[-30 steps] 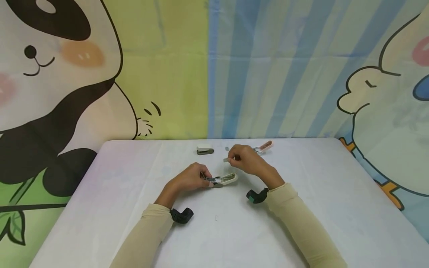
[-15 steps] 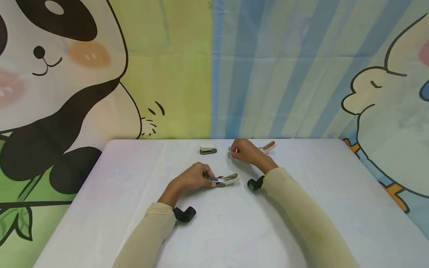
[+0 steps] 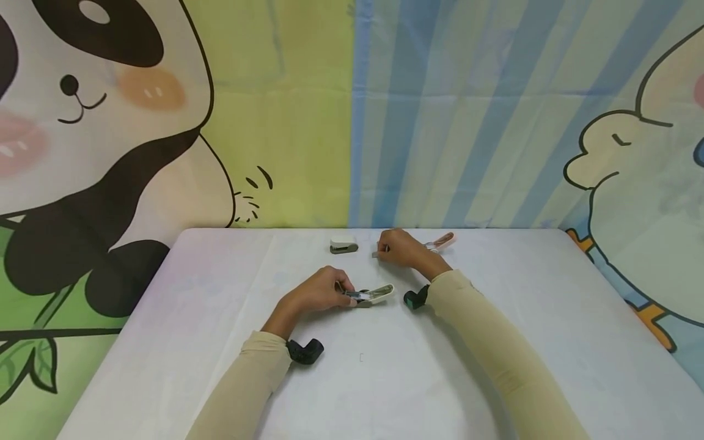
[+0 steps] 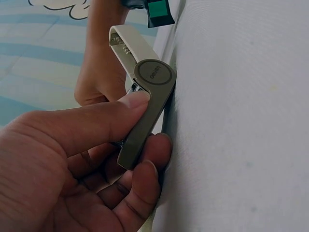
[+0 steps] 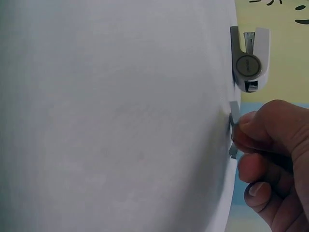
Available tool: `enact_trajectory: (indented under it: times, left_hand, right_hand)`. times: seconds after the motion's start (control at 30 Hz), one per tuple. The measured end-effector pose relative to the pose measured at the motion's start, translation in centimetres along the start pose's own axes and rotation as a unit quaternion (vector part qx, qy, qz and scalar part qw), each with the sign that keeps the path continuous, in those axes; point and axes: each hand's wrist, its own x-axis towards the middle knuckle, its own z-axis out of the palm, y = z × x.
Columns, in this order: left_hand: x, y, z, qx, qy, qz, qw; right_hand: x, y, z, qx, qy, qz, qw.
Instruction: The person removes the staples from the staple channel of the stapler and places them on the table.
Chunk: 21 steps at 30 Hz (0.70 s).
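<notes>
In my left hand point(image 3: 319, 289) I grip a small grey-and-white stapler point(image 4: 152, 106), thumb on one side and fingers on the other. Its white top arm is swung up away from the grey base, as the left wrist view shows. My right hand point(image 3: 403, 249) is at the back of the table, low over the cloth. Between thumb and forefinger it pinches a short grey strip of staples point(image 5: 235, 112). Another small grey piece point(image 5: 233, 152) shows just below those fingertips in the right wrist view.
A second grey-and-white stapler point(image 3: 343, 246) stands at the back, left of my right hand. Behind that hand lies a stapler with a pink top point(image 3: 444, 241), partly hidden. One loose staple point(image 3: 361, 357) lies on the white tablecloth point(image 3: 440, 391) in front.
My right hand has moved away from the held stapler to the back of the table, carrying the strip of staples down near the cloth. The left hand keeps its grip in place.
</notes>
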Motion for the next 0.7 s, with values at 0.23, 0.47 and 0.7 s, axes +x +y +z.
enact_trajectory:
  times: [0.23, 0.47, 0.7]
  left_hand:
    - [0.11, 0.29, -0.14, -0.011, -0.006, 0.007, 0.9999]
    - [0.13, 0.17, -0.13, -0.008, -0.001, 0.008, 0.9999]
    - [-0.04, 0.03, -0.16, -0.008, -0.003, -0.004, 1.0000]
  right_hand:
    - [-0.27, 0.45, -0.09, 0.012, -0.007, 0.021, 0.9997]
    - [-0.14, 0.77, -0.07, 0.012, -0.015, 0.032, 0.9993]
    - [-0.80, 0.02, -0.47, 0.001, 0.010, 0.014, 0.9999]
